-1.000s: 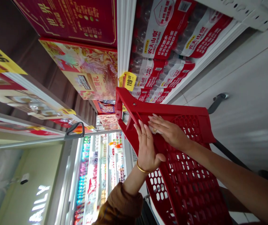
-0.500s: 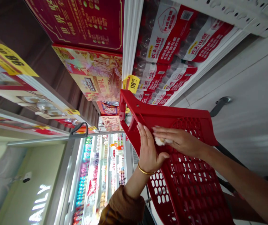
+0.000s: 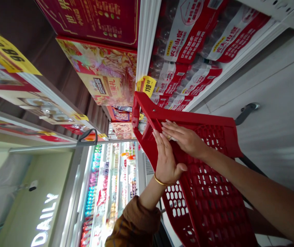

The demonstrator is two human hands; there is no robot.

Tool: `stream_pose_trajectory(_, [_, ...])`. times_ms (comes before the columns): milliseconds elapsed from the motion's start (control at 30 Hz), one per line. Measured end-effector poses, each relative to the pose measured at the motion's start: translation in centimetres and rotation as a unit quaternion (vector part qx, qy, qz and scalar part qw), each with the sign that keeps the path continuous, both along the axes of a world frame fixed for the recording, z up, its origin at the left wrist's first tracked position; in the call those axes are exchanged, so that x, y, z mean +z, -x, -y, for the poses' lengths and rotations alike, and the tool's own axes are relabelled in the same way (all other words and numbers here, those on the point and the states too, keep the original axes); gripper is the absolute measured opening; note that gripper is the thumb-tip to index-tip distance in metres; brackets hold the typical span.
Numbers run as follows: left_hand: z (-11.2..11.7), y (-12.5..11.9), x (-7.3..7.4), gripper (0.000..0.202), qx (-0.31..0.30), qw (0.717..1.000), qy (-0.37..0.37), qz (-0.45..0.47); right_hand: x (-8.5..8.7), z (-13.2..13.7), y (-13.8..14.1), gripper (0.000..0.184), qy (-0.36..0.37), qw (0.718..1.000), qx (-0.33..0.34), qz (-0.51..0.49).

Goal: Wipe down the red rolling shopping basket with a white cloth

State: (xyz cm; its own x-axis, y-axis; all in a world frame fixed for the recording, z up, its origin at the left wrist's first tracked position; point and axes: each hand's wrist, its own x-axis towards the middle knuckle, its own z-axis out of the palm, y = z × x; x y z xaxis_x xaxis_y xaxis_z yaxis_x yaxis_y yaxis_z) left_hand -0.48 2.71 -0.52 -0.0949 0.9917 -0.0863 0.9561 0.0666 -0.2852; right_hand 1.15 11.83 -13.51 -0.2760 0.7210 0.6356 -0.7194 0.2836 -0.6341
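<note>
The view is turned on its side. My left hand [image 3: 166, 164], with a gold bangle and a brown cuff, lies flat along the inner edge of a red plastic shopping cart [image 3: 203, 118], fingers stretched out and thumb apart. Just beside it, my right hand [image 3: 185, 139] presses a crumpled white cloth [image 3: 172, 138] against the cart's red panel near the handle end. Only a small bit of the cloth shows under its fingers, which almost touch my left fingertips.
Red-wrapped packs of water bottles [image 3: 185, 34] fill a low shelf beside the cart. Gift boxes [image 3: 111, 75] stand above, with yellow price tags [image 3: 147, 85] on the shelf edges. A lit display cooler [image 3: 113, 185] stands farther back. Grey floor tiles [image 3: 278, 137] show beyond the cart.
My right hand has slid with the cloth up the panel and toward the handle end, covering most of the cloth. My left hand stays on the cart's edge. The view has shifted slightly.
</note>
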Motion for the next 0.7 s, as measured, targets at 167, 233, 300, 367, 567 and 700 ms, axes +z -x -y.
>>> stream_pose_trajectory(167, [0.0,0.8,-0.2,0.095,-0.018,0.999,-0.027,0.024,-0.9,2.1,-1.4,0.045,-0.008,1.0,-0.005,0.016])
stream_pose_trajectory(233, [0.0,1.1,-0.4,0.096,-0.018,0.999,-0.029,0.029,-1.2,3.0,-2.0,0.044,-0.007,1.0,-0.002,0.024])
stream_pose_trajectory(300, [-0.1,1.3,-0.5,0.097,-0.023,0.998,-0.034,0.041,-1.4,3.8,-2.7,0.044,-0.002,0.999,0.007,0.036])
stream_pose_trajectory(367, [-0.1,1.5,-0.7,0.096,-0.03,0.997,-0.04,0.055,-1.4,4.4,-3.4,0.043,0.006,0.999,0.015,0.048])
stream_pose_trajectory(567, [-0.6,2.3,-1.6,0.09,-0.071,0.994,-0.057,0.06,-1.2,6.2,-5.5,0.041,0.014,0.996,-0.003,0.09])
stream_pose_trajectory(700, [-1.0,2.4,-2.1,0.09,-0.088,0.989,-0.074,0.09,-0.8,7.5,-7.0,0.046,0.022,0.992,-0.02,0.122])
